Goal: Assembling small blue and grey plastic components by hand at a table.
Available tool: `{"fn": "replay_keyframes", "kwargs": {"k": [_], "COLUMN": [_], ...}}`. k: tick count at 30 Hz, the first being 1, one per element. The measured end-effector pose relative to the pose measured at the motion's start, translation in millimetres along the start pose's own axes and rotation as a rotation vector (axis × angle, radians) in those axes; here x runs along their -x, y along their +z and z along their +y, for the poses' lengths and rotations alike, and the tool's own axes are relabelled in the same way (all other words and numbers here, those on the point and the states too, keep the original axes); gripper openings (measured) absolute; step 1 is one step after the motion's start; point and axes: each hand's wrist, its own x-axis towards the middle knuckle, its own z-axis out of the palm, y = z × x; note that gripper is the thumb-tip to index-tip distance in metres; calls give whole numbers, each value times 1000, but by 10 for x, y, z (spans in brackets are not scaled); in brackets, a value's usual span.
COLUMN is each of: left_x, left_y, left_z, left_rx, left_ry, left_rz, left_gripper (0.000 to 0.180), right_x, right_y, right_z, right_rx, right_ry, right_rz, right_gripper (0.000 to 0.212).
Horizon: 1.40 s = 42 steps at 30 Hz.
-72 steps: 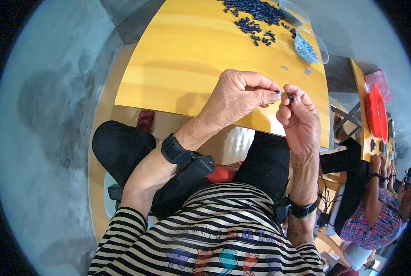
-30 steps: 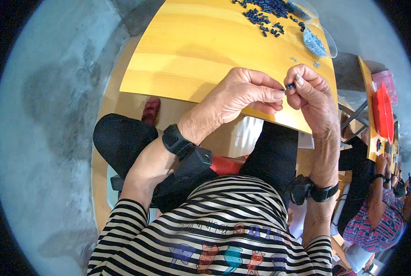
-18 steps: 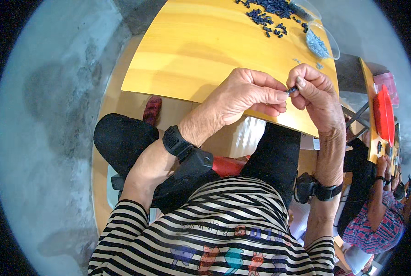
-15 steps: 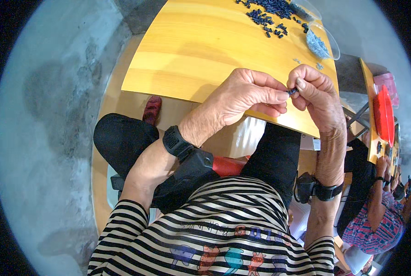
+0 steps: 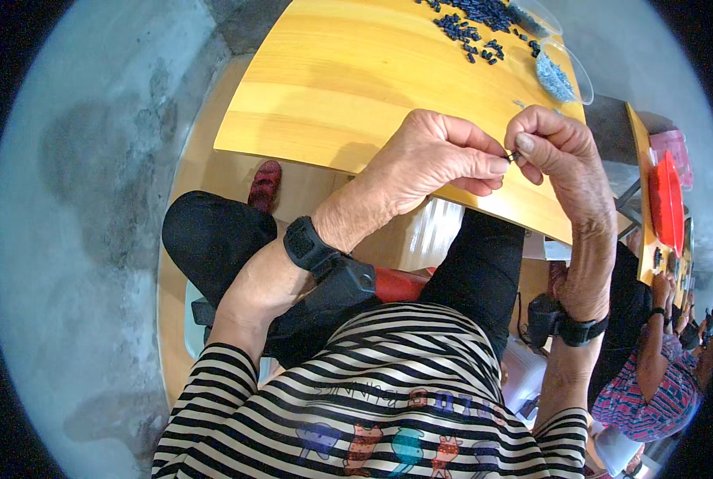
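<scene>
Over the near right edge of the yellow wooden table [image 5: 308, 96], my two hands meet at the fingertips. My left hand [image 5: 444, 156] is closed, its thumb and forefinger pinching a small dark plastic piece [image 5: 511, 157]. From the other side my right hand [image 5: 560, 152] has its thumb and curled forefinger closed on the same piece. Most of the piece is hidden by the fingers, so its exact shape cannot be made out. Beyond the hands, a heap of similar dark pieces [image 5: 484, 12] lies on the table.
A clear bowl with small pale blue bits [image 5: 553, 80] stands at the table's right edge. Behind it is another clear container [image 5: 536, 17]. Farther right, a second table carries a red basin [image 5: 666, 199], with a co-worker in a patterned shirt [image 5: 651, 391] beside it.
My right hand and forearm have shifted slightly right, and its fingers have turned a little. Less of the dark piece shows between the fingertips. My left hand stays nearly in place.
</scene>
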Motion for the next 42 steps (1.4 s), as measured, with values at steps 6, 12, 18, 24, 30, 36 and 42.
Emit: {"fn": "replay_keyframes", "kwargs": {"k": [6,12,18,24,30,36,42], "left_x": [6,16,8,7,16,15,19], "left_y": [-1,23,-7,-17,-5,-16,-41], "left_z": [19,35,51,50,63,58,43], "left_rx": [-37,-31,-11,-1,17,17,-14], "left_ry": [56,59,73,75,47,44,53], "left_rz": [16,35,23,22,19,18,18], "left_gripper": [20,21,21,21,21,21,20], "right_x": [-40,-67,-79,-71,-70,-70,-108], "right_y": [3,-14,-58,-13,-2,-3,-12], "right_z": [-29,-55,-106,-100,-77,-182,-200], "right_rx": [-17,29,-117,-121,-36,141,239], "right_ry": [-10,-20,-19,-15,-17,-16,-38], "right_rz": [4,-40,-57,-38,-29,-38,-75], "right_gripper": [15,15,15,15,16,13,11]}}
